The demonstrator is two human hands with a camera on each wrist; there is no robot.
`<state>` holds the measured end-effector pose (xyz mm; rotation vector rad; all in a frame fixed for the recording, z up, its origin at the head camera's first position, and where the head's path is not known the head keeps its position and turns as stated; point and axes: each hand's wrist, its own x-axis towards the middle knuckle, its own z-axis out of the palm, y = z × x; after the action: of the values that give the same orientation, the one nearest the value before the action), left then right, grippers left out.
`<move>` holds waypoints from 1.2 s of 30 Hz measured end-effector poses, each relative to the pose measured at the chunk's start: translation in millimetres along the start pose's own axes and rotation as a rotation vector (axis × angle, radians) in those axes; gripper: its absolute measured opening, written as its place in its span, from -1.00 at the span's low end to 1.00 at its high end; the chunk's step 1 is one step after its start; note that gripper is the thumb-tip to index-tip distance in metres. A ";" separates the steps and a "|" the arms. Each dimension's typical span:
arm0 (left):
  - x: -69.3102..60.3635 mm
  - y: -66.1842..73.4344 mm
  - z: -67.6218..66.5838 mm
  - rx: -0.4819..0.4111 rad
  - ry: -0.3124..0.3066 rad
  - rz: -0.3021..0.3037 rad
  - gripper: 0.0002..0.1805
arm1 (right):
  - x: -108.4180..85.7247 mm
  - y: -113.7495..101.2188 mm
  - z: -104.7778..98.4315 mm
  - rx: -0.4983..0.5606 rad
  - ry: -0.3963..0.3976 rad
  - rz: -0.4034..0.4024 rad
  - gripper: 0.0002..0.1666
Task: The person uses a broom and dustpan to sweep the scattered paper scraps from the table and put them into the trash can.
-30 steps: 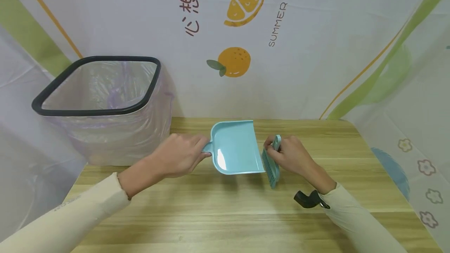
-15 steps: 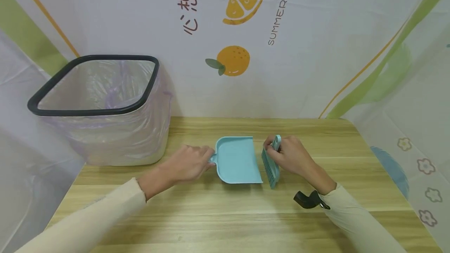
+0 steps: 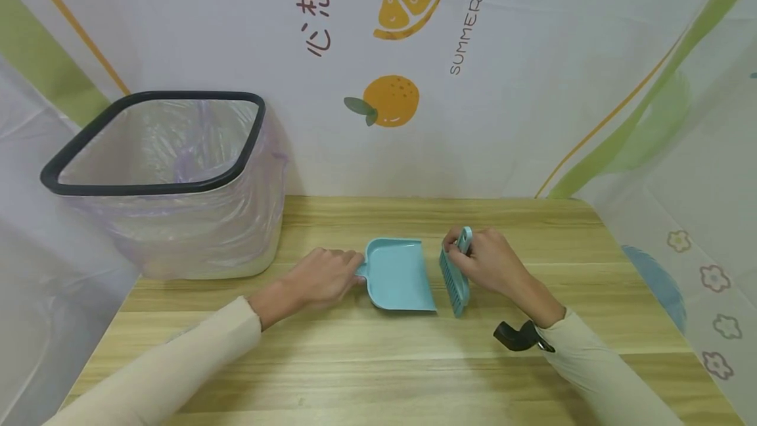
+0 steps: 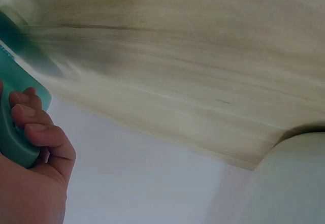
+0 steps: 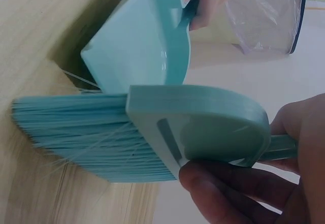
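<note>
My left hand (image 3: 325, 277) grips the short handle of a light blue dustpan (image 3: 399, 275) in the head view. The dustpan's straight front edge faces right, towards the brush. In the left wrist view, curled fingers (image 4: 51, 135) wrap the teal handle at the left edge. With thumb and fingers, my right hand (image 3: 487, 260) holds a matching hand brush (image 3: 457, 281), bristles down, just right of the dustpan. Up close in the right wrist view, the bristles (image 5: 86, 137) reach the tabletop, and the dustpan (image 5: 137, 46) lies just beyond them.
A bin (image 3: 195, 235) with a black rim and a thin plastic liner stands at the back left of the wooden table (image 3: 378, 367). Printed cloth (image 3: 508, 123) hangs behind and along the sides. A black wrist mount (image 3: 517, 336) sticks out from the right sleeve.
My left hand has brought the dustpan down and nearer to me, levelling it towards the tabletop. The right hand and brush have stayed almost still. The head view has shifted slightly.
</note>
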<state>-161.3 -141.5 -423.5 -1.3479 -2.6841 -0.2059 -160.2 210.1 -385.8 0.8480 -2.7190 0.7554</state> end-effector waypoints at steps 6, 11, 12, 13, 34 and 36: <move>4.3 -2.1 6.2 -0.024 -0.040 -0.010 -0.77 | 0.2 0.0 0.4 0.001 -0.002 -0.003 -0.74; 6.8 -2.5 10.5 -0.031 -0.059 -0.006 -0.77 | -0.1 0.5 0.3 0.006 -0.004 -0.010 -0.74; 7.1 -2.5 11.2 -0.032 -0.062 -0.006 -0.77 | 0.0 0.7 0.4 0.005 -0.003 -0.012 -0.74; 7.6 -2.5 12.0 -0.033 -0.065 -0.006 -0.77 | 0.3 0.7 0.3 0.004 -0.002 -0.015 -0.74; 8.2 -5.5 20.3 -0.046 -0.104 -0.064 -0.67 | 0.7 -13.9 -20.2 0.043 0.022 -0.279 -0.81; 8.7 -6.2 20.8 -0.042 -0.107 -0.070 -0.66 | -0.5 -15.6 -17.2 0.058 0.039 -0.300 -0.80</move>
<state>-172.7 -134.6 -442.8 -1.3128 -2.8330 -0.2038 -150.2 208.4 -364.9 1.2054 -2.4659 0.7781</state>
